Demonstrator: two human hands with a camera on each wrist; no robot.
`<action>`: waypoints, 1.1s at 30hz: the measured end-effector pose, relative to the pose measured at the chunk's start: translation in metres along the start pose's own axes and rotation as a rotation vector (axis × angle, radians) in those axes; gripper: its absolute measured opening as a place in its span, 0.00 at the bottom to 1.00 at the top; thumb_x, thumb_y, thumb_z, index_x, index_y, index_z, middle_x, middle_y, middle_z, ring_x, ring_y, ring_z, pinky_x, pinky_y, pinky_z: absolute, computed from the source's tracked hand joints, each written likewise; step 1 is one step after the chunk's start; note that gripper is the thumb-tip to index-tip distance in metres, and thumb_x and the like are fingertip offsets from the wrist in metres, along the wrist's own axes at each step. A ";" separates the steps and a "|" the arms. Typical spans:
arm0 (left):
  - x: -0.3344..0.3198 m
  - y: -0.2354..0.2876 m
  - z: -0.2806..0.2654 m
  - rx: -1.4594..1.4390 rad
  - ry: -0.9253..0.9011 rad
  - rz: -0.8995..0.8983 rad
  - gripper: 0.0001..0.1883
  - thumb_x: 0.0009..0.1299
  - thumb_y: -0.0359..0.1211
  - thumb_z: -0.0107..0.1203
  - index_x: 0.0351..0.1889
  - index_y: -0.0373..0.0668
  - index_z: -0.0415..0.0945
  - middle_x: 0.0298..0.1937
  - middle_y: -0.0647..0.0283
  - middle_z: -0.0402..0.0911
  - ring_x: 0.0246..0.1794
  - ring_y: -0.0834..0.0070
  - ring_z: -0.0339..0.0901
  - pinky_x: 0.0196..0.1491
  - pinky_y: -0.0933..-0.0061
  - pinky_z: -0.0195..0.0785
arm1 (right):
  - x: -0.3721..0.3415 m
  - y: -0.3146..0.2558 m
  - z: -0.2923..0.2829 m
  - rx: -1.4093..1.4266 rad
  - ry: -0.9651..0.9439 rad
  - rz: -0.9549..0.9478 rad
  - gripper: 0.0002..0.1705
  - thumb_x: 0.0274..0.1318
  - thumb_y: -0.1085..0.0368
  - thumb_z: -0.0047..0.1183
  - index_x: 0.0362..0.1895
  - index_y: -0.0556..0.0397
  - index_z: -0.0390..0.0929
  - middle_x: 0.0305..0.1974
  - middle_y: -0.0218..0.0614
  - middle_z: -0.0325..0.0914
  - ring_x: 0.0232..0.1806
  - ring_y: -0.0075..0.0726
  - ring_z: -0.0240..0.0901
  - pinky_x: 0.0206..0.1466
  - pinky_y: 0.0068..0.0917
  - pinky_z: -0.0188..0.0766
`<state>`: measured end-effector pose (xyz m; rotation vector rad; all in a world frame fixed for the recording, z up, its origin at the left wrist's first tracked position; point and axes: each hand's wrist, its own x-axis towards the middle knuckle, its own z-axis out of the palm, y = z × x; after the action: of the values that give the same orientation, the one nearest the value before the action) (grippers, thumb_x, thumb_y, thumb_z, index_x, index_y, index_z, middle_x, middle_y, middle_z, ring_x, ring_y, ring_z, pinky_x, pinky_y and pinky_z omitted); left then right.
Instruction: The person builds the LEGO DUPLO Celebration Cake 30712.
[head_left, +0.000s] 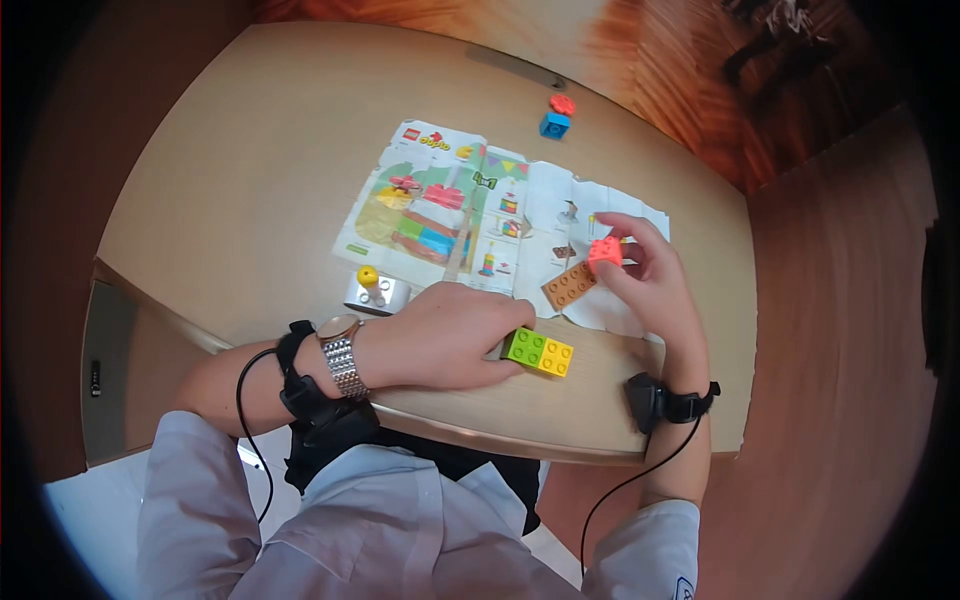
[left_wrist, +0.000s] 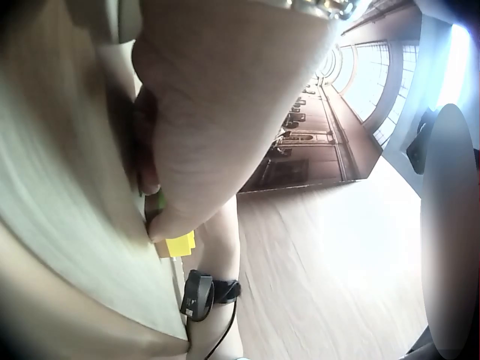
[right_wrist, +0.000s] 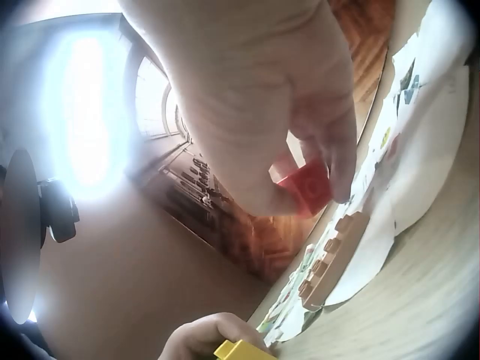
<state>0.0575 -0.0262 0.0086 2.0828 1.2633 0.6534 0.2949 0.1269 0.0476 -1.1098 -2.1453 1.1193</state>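
My left hand [head_left: 440, 335] grips a green brick [head_left: 525, 345] that sits beside a yellow brick [head_left: 556, 357], low over the near part of the table. Between the thumb and fingers of my right hand [head_left: 655, 275] is a coral-red brick [head_left: 605, 252], pinched above the sheet. Just below it lies a flat brown studded brick [head_left: 566, 290], stretching along the sheet's lower edge. The right wrist view shows the red brick [right_wrist: 309, 187] apart from the brown brick [right_wrist: 334, 259]. In the left wrist view, my left hand hides most of the green brick.
An unfolded picture instruction sheet [head_left: 400, 225] covers the table's middle. Left of it stands a pale brick [head_left: 390, 297] bearing a yellow-topped piece [head_left: 368, 276]. Toward the far edge is a blue brick [head_left: 554, 125] with a red flower-like piece [head_left: 563, 104]. The wooden table [head_left: 250, 170] ends near my body.
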 end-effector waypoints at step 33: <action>0.000 0.000 0.000 0.030 0.020 0.026 0.21 0.72 0.47 0.66 0.55 0.43 0.80 0.43 0.57 0.86 0.42 0.55 0.86 0.43 0.57 0.77 | -0.003 -0.010 0.005 -0.104 -0.181 -0.073 0.19 0.63 0.70 0.68 0.58 0.58 0.85 0.54 0.38 0.84 0.51 0.34 0.84 0.55 0.31 0.83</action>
<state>0.0577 -0.0260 0.0084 2.1247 1.2665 0.6723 0.2887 0.1183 0.0535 -0.9990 -2.3876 1.1242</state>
